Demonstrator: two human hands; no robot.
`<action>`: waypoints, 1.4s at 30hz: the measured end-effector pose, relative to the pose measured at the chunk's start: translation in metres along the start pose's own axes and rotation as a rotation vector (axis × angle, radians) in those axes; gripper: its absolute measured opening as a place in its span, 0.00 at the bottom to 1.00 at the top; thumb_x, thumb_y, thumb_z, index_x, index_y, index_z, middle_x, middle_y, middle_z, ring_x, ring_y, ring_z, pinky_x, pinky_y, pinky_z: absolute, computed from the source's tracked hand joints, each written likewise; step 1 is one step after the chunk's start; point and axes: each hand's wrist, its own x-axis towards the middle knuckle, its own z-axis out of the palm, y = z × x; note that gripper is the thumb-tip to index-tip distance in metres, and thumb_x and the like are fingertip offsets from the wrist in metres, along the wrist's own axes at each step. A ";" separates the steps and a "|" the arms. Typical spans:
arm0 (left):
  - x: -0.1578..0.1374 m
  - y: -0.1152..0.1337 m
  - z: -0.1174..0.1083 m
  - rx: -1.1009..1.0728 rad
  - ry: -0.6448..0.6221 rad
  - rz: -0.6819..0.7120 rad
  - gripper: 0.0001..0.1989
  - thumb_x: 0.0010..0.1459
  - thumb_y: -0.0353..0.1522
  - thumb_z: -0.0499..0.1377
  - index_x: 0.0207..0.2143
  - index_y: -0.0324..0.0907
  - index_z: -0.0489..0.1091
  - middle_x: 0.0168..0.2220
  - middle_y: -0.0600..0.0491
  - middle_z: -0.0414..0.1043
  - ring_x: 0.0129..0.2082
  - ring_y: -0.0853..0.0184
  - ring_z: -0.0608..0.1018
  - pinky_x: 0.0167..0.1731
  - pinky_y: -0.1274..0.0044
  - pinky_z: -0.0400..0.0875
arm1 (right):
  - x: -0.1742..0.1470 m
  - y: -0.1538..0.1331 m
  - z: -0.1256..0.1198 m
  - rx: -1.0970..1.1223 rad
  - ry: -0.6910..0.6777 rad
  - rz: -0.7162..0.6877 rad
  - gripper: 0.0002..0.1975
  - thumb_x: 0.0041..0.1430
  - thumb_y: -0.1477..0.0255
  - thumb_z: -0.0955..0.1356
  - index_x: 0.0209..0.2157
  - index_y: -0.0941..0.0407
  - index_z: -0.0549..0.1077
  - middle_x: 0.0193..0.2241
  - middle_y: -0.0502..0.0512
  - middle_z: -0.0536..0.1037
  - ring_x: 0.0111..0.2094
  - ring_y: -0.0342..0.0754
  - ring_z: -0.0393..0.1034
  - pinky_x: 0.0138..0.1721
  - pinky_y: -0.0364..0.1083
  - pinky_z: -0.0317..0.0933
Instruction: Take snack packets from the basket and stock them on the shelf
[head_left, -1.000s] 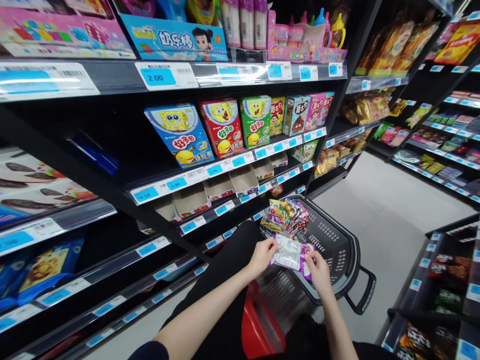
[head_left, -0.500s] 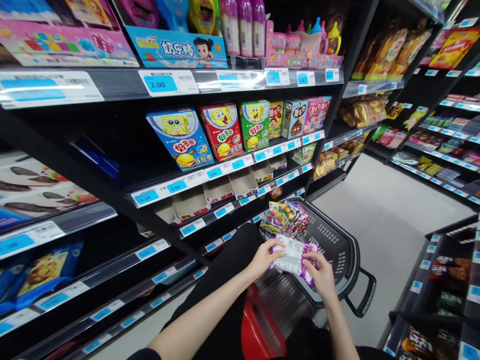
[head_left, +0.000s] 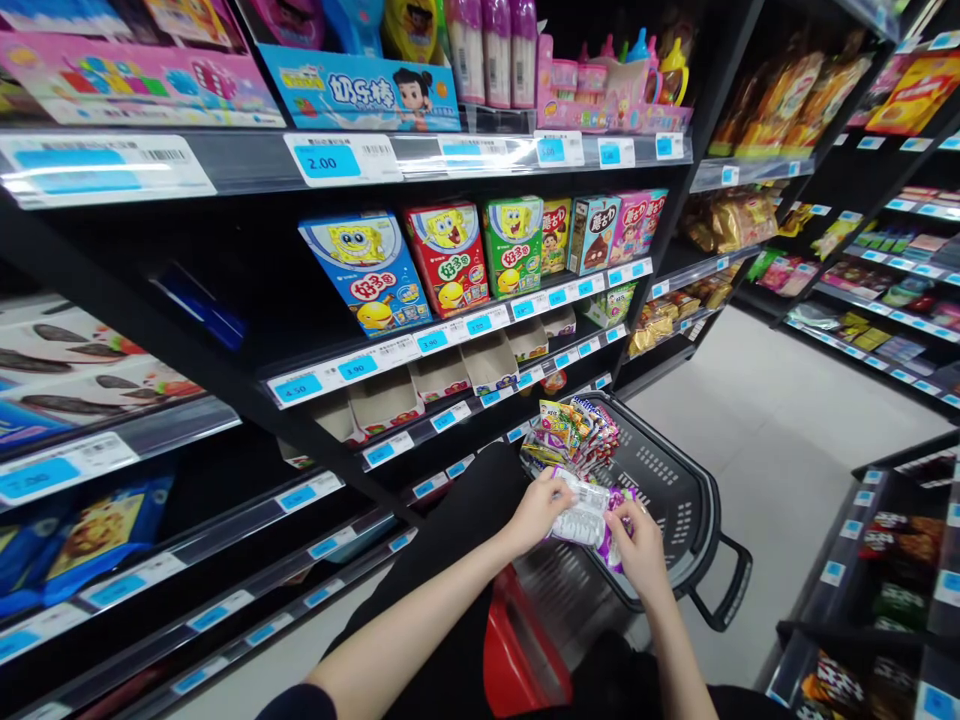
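Between my two hands is a small purple and silver candy packet, its printed silver back facing up. My left hand pinches its left end, thumb on top. At the right end my right hand grips the packet the same way. Both hands are over the near part of a dark grey shopping basket. Several colourful candy packets lie heaped in the basket's far left corner, just beyond the held packet.
Shelves with boxed snacks and price tags rise on the left. Cardboard display trays sit on a lower shelf. A red stool-like object is below my arms. Another rack stands at right, across pale floor.
My left thumb has shifted a little inward on the packet, and my right fingers have drawn slightly closer over its end. The view has shifted slightly.
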 end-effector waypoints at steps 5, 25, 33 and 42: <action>-0.001 -0.001 0.006 -0.032 0.057 -0.061 0.07 0.46 0.31 0.57 0.18 0.38 0.66 0.25 0.56 0.62 0.28 0.69 0.67 0.32 0.77 0.59 | 0.002 0.005 -0.003 0.078 0.017 0.065 0.13 0.51 0.65 0.64 0.18 0.56 0.64 0.18 0.47 0.66 0.24 0.44 0.61 0.29 0.42 0.53; -0.006 -0.045 -0.004 -1.233 -0.203 -0.566 0.13 0.43 0.20 0.52 0.34 0.28 0.68 0.31 0.44 0.73 0.35 0.65 0.76 0.40 0.76 0.68 | 0.002 0.012 0.004 1.208 -0.143 0.505 0.10 0.43 0.68 0.68 0.31 0.55 0.75 0.31 0.55 0.76 0.34 0.50 0.70 0.40 0.51 0.61; -0.006 -0.059 -0.021 -0.806 -0.303 -0.489 0.17 0.46 0.27 0.58 0.42 0.36 0.67 0.41 0.43 0.70 0.45 0.56 0.71 0.35 0.67 0.71 | -0.001 0.009 0.016 0.897 -0.106 0.669 0.15 0.38 0.63 0.72 0.29 0.57 0.74 0.21 0.52 0.75 0.21 0.46 0.69 0.19 0.42 0.57; -0.003 -0.064 -0.009 -0.446 -0.225 -0.483 0.16 0.42 0.41 0.61 0.22 0.36 0.68 0.20 0.55 0.68 0.23 0.70 0.71 0.23 0.78 0.66 | -0.003 0.041 0.013 0.098 0.053 0.424 0.18 0.43 0.58 0.66 0.11 0.56 0.68 0.10 0.47 0.65 0.15 0.42 0.57 0.17 0.40 0.46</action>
